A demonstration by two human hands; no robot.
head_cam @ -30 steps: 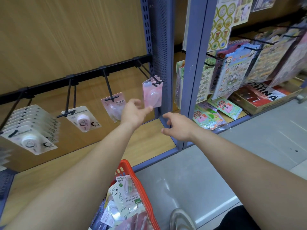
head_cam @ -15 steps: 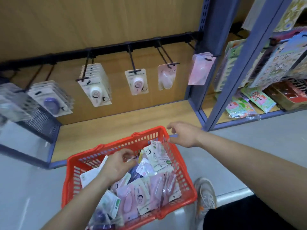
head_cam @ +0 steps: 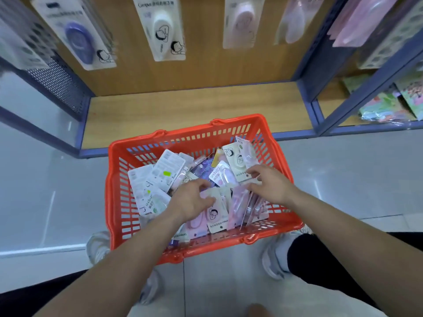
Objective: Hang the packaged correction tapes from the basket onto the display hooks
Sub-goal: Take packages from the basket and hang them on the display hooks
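Observation:
A red basket (head_cam: 229, 130) stands on the floor between my feet, filled with several packaged correction tapes (head_cam: 167, 170) in white, pink and purple. Both of my hands are down inside it. My left hand (head_cam: 190, 200) grips the top of a white pack with a cartoon figure (head_cam: 216, 215), thumb across its face. My right hand (head_cam: 269, 185) rests its curled fingertips on a white pack (head_cam: 237, 162) and on upright pink packs (head_cam: 239, 203); whether it pinches one is hidden. Packs hang above: purple (head_cam: 79, 40), white (head_cam: 163, 28), pale pink (head_cam: 240, 21).
A wooden shelf base (head_cam: 194, 104) with a blue frame lies just behind the basket. A blue upright (head_cam: 320, 53) divides it from a bay of sticker sheets (head_cam: 389, 106) on the right. A perforated blue panel (head_cam: 55, 83) stands at left. My shoes flank the basket.
My view has dropped from the hooks to the basket. My left hand left the hanging pink pack and went into the basket; my right hand followed from the basket's rim.

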